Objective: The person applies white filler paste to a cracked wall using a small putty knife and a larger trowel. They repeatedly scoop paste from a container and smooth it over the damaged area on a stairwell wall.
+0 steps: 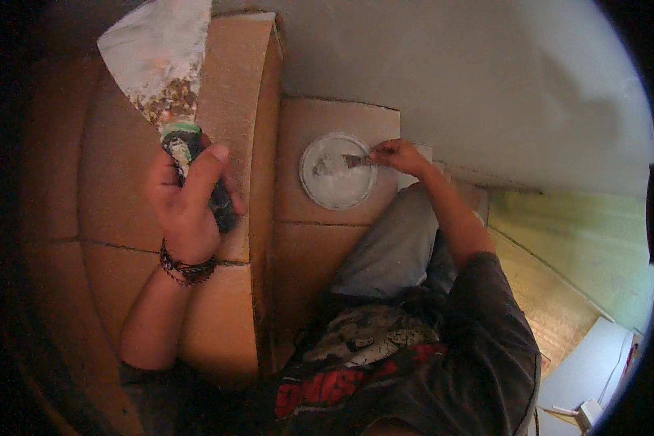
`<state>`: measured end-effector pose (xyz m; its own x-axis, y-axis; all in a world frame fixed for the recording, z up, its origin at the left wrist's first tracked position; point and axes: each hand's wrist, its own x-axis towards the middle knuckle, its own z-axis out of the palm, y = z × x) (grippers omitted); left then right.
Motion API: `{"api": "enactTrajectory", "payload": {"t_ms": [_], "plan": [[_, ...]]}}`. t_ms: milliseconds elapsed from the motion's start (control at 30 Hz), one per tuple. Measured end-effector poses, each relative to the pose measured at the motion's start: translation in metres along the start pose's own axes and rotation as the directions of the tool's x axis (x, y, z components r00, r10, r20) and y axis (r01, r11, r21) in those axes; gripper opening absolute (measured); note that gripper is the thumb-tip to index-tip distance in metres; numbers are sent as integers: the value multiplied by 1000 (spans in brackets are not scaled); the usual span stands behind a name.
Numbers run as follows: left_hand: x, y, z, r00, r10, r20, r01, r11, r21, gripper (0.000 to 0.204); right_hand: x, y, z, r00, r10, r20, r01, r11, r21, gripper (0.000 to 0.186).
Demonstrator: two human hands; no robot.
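My left hand [192, 195] is closed round the dark handle of a wide putty knife [166, 54], raised with its broad blade pointing up and away. The blade is smeared white, with brown stains near the green-banded handle. Farther right, my right hand [401, 157] pinches a small putty knife [352, 160] by its near end. Its blade dips over a round whitish tub [310, 192], where some pale paste [328, 166] shows. How deep the tub is, I cannot tell.
A brown tiled step [225, 109] rises under my left hand, its edge running between me and the tub. The tub stands on a lower brown tiled surface [320, 120]. A grey wall [472, 80] is beyond. My bent knee [392, 247] is close to the tub.
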<state>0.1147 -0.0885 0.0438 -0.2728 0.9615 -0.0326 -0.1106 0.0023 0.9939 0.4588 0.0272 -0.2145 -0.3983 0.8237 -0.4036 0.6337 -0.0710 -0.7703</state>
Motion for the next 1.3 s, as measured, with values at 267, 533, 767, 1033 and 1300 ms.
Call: {"api": "enactTrajectory", "payload": {"t_ms": [267, 533, 767, 1033, 1300], "plan": [[0, 2, -2, 999, -23, 28, 24, 999, -26, 14, -11, 19, -4, 999, 39, 11, -40, 992, 118, 30], [-5, -5, -9, 999, 9, 42, -10, 999, 35, 14, -35, -14, -15, 988, 154, -11, -146, 959, 242, 31], [-7, -6, -21, 999, -1, 33, -1, 998, 64, 14, -69, -34, -14, 998, 52, 41, -66, 727, 683, 30], [-17, 9, -11, 874, -364, 324, 234, 897, 376, 9, -105, -78, -59, 933, -337, -124, 278, 460, 843, 33], [-3, -9, -11, 758, -255, 600, -43, 899, 436, 15, -120, -157, -87, 930, -295, -219, 366, 703, 609, 30]]}}
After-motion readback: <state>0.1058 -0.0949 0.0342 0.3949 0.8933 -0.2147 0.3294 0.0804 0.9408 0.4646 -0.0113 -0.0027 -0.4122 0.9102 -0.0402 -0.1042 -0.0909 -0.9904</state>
